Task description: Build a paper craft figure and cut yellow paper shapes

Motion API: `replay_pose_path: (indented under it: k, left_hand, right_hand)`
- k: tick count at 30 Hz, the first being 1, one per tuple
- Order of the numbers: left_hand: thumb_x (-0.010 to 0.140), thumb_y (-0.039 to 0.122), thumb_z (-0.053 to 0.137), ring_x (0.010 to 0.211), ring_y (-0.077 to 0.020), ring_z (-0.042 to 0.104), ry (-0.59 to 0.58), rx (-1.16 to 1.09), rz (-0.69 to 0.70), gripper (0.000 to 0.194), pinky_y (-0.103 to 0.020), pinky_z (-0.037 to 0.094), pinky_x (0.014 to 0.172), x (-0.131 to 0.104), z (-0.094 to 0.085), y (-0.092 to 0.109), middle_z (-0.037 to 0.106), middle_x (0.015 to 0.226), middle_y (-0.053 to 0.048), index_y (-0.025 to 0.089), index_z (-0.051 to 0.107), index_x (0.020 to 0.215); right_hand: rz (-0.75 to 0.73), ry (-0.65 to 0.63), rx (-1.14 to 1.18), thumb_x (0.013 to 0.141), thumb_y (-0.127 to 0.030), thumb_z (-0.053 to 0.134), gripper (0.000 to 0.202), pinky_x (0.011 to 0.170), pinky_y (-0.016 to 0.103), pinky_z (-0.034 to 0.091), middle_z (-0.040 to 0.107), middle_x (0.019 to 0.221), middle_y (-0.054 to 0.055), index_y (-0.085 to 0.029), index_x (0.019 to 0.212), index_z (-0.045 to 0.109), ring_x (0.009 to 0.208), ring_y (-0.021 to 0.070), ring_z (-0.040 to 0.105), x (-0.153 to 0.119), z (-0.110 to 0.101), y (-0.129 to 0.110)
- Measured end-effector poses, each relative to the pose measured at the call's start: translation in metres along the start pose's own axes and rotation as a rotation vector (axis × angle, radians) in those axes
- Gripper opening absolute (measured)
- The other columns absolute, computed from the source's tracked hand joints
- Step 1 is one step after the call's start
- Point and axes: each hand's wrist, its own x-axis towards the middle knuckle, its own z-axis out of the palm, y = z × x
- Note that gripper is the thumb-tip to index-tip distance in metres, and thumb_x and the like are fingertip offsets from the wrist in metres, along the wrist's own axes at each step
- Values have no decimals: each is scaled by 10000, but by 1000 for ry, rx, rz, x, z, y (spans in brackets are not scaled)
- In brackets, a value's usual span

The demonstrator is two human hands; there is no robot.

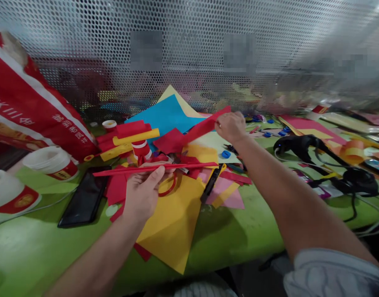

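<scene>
My left hand point(142, 194) pinched a thin red strip point(155, 168) level above the yellow sheet point(174, 222), thumb on top, fingers closed beneath. My right hand point(231, 126), farther back from that sheet, gripped the end of a folded red card point(204, 126) with fingers curled shut. Left of the yellow sheet lay a phone point(84, 200); behind it, a blue sheet point(167, 115); to its right, a black glue gun point(301, 144) on the green table point(248, 222).

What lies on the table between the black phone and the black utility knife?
In the head view, between the black phone and the black utility knife lie red paper scraps, the left hand and a yellow sheet.
</scene>
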Motion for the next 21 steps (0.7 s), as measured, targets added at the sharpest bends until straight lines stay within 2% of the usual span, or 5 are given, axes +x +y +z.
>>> replay_pose_path:
  k: [4,7,10,14,21]
  left_hand:
    - [640,257,734,701,-178,675,15,19,45,49,-320,554,734,0,-1,7,710,697,10,244,709,680]
    - [645,245,733,666,-164,669,12,-4,64,41,-324,557,727,2,-4,8,705,688,8,246,714,682]
    - [642,242,737,639,-147,660,12,-13,62,43,-301,561,700,4,-6,8,703,684,13,248,718,680]
    - [642,245,735,652,-145,656,32,24,37,37,-279,557,684,4,-7,6,708,723,2,234,722,675]
    - [642,270,740,731,-177,661,26,38,-37,66,-320,558,728,4,-10,7,710,823,-30,224,715,681]
  right_hand:
    - [156,114,32,876,-250,330,362,842,411,316,625,1005,200,-46,1001,602,990,294,530,36,-21,0]
    - [99,111,70,882,-233,308,359,824,416,334,623,1017,213,-62,1002,600,982,301,539,54,-18,-20]
    - [-47,39,123,858,-193,342,321,883,411,319,640,1022,168,-93,997,614,983,276,551,63,4,-56]
    - [-231,-146,303,842,-139,339,360,989,511,238,483,1331,161,-116,1112,575,1136,291,483,70,44,-98]
    - [-331,-327,491,850,-250,433,326,936,472,383,591,1233,104,-218,1133,592,1122,275,531,78,81,-138]
